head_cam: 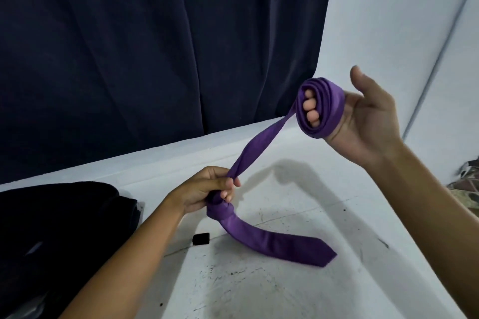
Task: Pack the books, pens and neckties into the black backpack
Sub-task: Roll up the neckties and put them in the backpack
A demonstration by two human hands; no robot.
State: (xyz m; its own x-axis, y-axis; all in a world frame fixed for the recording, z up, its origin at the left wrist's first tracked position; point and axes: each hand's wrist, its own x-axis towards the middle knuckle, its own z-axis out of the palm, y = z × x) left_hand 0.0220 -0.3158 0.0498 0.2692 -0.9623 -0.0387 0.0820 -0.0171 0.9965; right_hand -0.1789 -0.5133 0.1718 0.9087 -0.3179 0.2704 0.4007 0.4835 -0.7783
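Note:
A purple necktie (261, 140) stretches between my two hands above the white table (285, 292). Its narrow end is wound in several turns around the fingers of my right hand (363, 121), whose thumb sticks up free. My left hand (210, 189) grips the tie lower down, just above its knot. Below the knot, the wide pointed end lies on the table. The black backpack (51, 235) lies at the left edge of the table, partly cut off by the frame. No books or pens are in view.
A small black rectangular object (201, 238) lies on the table beside the backpack. A dark blue curtain (155, 46) hangs behind the table. A camouflage-patterned thing (466, 186) shows at the right edge. The wall at the right is white.

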